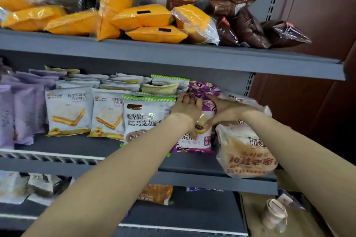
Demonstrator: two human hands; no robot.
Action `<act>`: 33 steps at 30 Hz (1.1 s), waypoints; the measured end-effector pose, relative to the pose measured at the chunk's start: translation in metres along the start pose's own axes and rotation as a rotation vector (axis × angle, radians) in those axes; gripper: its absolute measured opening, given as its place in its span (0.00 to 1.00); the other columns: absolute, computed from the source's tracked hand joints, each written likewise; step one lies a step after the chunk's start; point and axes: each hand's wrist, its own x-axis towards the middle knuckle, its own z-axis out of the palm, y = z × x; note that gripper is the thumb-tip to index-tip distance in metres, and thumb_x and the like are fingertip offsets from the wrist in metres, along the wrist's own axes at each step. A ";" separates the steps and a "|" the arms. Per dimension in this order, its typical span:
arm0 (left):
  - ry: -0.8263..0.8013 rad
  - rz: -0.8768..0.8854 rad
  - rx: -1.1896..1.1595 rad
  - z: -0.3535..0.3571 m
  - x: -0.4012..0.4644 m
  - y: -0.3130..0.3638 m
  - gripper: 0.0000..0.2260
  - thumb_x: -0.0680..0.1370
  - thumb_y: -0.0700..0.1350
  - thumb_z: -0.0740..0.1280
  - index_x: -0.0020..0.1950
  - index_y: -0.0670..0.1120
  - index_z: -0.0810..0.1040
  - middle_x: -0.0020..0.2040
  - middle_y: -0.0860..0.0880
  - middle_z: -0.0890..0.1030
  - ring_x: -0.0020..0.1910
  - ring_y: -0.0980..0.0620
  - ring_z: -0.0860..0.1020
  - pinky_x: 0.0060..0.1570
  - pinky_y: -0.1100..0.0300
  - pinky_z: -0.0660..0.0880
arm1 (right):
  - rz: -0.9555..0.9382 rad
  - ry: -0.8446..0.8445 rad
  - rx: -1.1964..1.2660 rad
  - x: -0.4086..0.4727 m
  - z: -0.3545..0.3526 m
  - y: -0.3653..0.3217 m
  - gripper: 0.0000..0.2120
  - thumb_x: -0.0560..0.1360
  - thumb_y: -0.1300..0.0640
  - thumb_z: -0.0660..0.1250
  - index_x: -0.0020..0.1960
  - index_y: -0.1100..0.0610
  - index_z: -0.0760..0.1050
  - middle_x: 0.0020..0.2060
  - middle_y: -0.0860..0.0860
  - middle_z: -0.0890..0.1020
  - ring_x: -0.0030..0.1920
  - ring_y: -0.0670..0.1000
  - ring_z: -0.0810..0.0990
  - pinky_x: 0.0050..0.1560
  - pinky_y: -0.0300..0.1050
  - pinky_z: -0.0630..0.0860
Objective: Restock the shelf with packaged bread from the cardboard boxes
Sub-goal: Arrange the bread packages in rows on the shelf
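Purple-and-white plastic bread packet [194, 140] stands upright near right end of grey metal middle shelf [217, 179]. Both my hands hold it: left hand [185, 109] fingers curled over its top-left edge, right hand [224, 108] gripping its front.

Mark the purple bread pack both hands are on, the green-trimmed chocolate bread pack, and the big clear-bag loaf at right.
purple bread pack [194, 144], head view, lower front panel.
green-trimmed chocolate bread pack [142, 115], head view, printed front.
clear-bag loaf [244, 152], head view, front of bag.
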 end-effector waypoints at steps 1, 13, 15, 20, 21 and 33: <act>-0.006 -0.004 0.012 -0.001 0.002 0.000 0.52 0.62 0.65 0.74 0.73 0.39 0.53 0.71 0.39 0.66 0.73 0.40 0.60 0.74 0.45 0.46 | -0.005 0.008 -0.003 0.000 0.000 0.001 0.59 0.59 0.40 0.78 0.77 0.46 0.42 0.76 0.47 0.59 0.73 0.51 0.62 0.69 0.44 0.64; 0.032 0.005 -0.022 0.003 0.002 -0.004 0.52 0.62 0.64 0.75 0.73 0.39 0.52 0.71 0.38 0.66 0.73 0.40 0.60 0.75 0.46 0.43 | -0.080 0.013 0.156 0.015 0.004 0.008 0.57 0.62 0.50 0.79 0.77 0.46 0.43 0.74 0.50 0.63 0.72 0.50 0.64 0.63 0.40 0.64; 0.029 0.011 -0.019 0.003 0.002 -0.005 0.53 0.62 0.64 0.74 0.74 0.40 0.51 0.71 0.39 0.66 0.73 0.40 0.60 0.74 0.46 0.43 | -0.079 -0.042 0.132 0.013 -0.001 0.006 0.56 0.63 0.48 0.78 0.77 0.45 0.43 0.77 0.48 0.55 0.75 0.52 0.57 0.69 0.44 0.60; 0.014 0.033 -0.028 0.001 0.003 -0.007 0.55 0.62 0.63 0.75 0.74 0.39 0.50 0.72 0.39 0.64 0.73 0.40 0.59 0.74 0.44 0.44 | -0.009 -0.050 0.308 0.016 -0.037 0.001 0.34 0.74 0.37 0.62 0.75 0.49 0.58 0.74 0.51 0.63 0.73 0.55 0.63 0.69 0.49 0.62; 0.017 0.035 -0.029 0.001 0.004 -0.007 0.54 0.61 0.63 0.76 0.74 0.39 0.51 0.71 0.38 0.65 0.73 0.40 0.60 0.74 0.44 0.44 | 0.005 0.099 0.299 0.026 -0.043 0.001 0.29 0.77 0.39 0.58 0.73 0.52 0.63 0.72 0.53 0.67 0.71 0.56 0.67 0.68 0.50 0.64; 0.038 0.095 -0.008 0.008 0.011 -0.012 0.57 0.62 0.63 0.75 0.77 0.43 0.44 0.77 0.42 0.55 0.77 0.42 0.52 0.73 0.38 0.42 | 0.154 0.148 0.153 0.099 -0.028 -0.010 0.37 0.75 0.31 0.49 0.73 0.56 0.63 0.73 0.57 0.65 0.71 0.58 0.66 0.72 0.49 0.61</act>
